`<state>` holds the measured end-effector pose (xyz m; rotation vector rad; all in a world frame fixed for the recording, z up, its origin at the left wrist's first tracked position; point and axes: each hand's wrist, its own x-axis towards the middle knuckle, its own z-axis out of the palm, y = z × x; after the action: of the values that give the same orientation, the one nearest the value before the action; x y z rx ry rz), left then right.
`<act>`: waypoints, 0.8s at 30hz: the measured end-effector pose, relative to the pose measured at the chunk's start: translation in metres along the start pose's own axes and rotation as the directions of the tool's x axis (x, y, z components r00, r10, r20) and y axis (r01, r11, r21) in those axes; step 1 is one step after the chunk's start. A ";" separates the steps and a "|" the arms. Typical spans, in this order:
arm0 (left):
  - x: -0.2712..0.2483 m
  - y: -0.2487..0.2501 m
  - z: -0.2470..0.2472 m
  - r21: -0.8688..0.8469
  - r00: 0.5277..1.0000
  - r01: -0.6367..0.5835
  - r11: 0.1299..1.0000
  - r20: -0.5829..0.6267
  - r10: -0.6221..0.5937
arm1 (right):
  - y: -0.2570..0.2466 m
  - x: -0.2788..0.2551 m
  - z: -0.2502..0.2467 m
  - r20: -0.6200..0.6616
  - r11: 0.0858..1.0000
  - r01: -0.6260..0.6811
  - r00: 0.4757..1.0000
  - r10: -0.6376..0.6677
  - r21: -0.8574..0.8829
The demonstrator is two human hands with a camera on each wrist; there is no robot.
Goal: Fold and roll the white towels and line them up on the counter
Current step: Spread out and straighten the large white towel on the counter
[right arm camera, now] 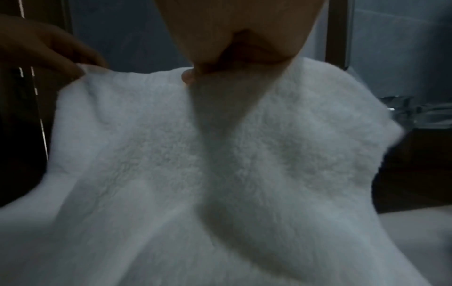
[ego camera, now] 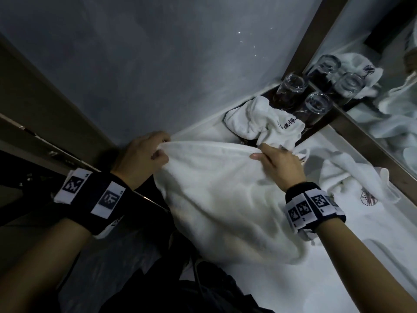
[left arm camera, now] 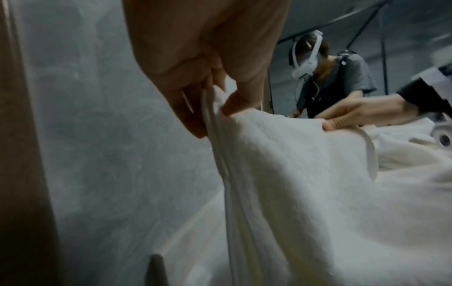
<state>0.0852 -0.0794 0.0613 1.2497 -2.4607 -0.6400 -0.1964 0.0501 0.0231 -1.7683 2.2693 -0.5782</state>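
A white towel (ego camera: 216, 190) hangs spread between both hands above the white counter (ego camera: 352, 256). My left hand (ego camera: 144, 154) pinches its upper left corner, and the left wrist view shows the doubled hem (left arm camera: 220, 147) caught between thumb and fingers. My right hand (ego camera: 277, 163) pinches the top edge farther right. In the right wrist view the towel (right arm camera: 195, 174) fills most of the picture below the pinching fingers (right arm camera: 195, 71). A crumpled white towel (ego camera: 264, 120) with dark lettering lies at the counter's far end. Another loose towel (ego camera: 356, 184) with a red emblem lies to the right.
Two upturned glasses (ego camera: 291, 89) stand on a dark tray (ego camera: 313, 129) in the far corner. A mirror (ego camera: 388, 91) runs along the right side and reflects towels and glasses. A grey wall (ego camera: 158, 64) rises behind. The person's dark clothing (ego camera: 203, 290) is below.
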 end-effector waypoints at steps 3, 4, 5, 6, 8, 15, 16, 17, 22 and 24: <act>0.004 0.004 0.001 0.058 0.974 -0.146 0.988 0.181 0.134 | -0.004 0.000 -0.005 0.040 0.998 0.019 0.999 -0.021 0.052; 0.006 0.008 0.003 0.006 0.951 -0.164 0.986 0.268 0.156 | -0.005 0.000 -0.005 0.043 0.998 0.013 0.999 -0.016 0.065; 0.008 0.010 0.008 -0.032 0.927 -0.189 0.981 0.323 0.189 | -0.006 0.001 -0.006 0.034 0.998 0.003 0.999 -0.005 0.065; 0.010 0.011 0.014 -0.057 0.916 -0.205 0.977 0.339 0.212 | -0.008 0.001 -0.007 0.020 0.999 -0.009 1.000 0.008 0.049; 0.010 0.006 0.025 -0.058 0.935 -0.157 0.986 0.312 0.168 | -0.007 0.002 -0.008 0.019 0.999 -0.035 0.999 0.035 -0.005; 0.008 0.013 0.031 0.042 0.945 -0.160 0.986 0.296 0.141 | 0.007 0.002 -0.004 0.088 0.994 -0.095 0.991 0.099 -0.048; 0.012 0.013 0.030 0.048 0.945 -0.139 0.989 0.304 0.118 | 0.010 0.002 -0.005 0.149 0.993 -0.116 0.982 0.117 -0.014; 0.016 0.011 0.027 0.041 0.950 -0.124 0.991 0.295 0.106 | 0.013 0.002 -0.008 0.255 0.990 -0.138 0.957 0.135 -0.007; 0.025 0.000 0.006 0.092 0.966 -0.222 0.971 0.153 0.207 | 0.042 0.000 -0.032 0.340 0.988 -0.083 0.932 0.124 -0.134; 0.032 -0.001 0.001 0.111 0.954 -0.239 0.965 0.213 0.212 | 0.046 0.004 -0.043 0.189 0.985 -0.168 0.969 0.161 0.025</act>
<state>0.0668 -0.1062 0.0618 0.9673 -2.8023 -0.5678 -0.2552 0.0638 0.0428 -1.5265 2.2301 -0.4065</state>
